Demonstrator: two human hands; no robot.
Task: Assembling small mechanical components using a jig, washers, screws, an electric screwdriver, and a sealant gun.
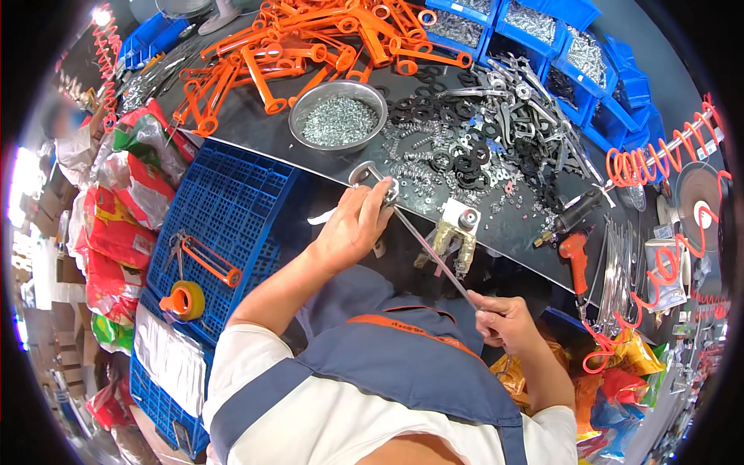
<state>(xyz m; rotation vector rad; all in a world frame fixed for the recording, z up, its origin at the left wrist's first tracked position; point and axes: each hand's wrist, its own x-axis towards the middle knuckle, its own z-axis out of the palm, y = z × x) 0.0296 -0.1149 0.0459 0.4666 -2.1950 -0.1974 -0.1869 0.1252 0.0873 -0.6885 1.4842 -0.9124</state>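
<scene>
My left hand (353, 225) is closed around a small silvery metal part (363, 173) at the table's front edge. Its full shape is hidden by my fingers. A long thin metal rod (430, 252) slants from that part down to the right. My right hand (508, 322) grips the rod's lower end, fingers curled round it. Just right of the rod, a fixture with a white block (461, 215) sits at the table edge. Beyond my left hand stands a steel bowl (294, 124) of small shiny metal pieces.
Orange handle-like parts (271, 81) lie heaped at the back. Coil springs (415, 167), black rings and metal levers spread across the table's middle. Blue bins (535, 46) stand back right. An orange power driver (574, 260) and red coiled hose (643, 163) are right; a blue crate (221, 201) is left.
</scene>
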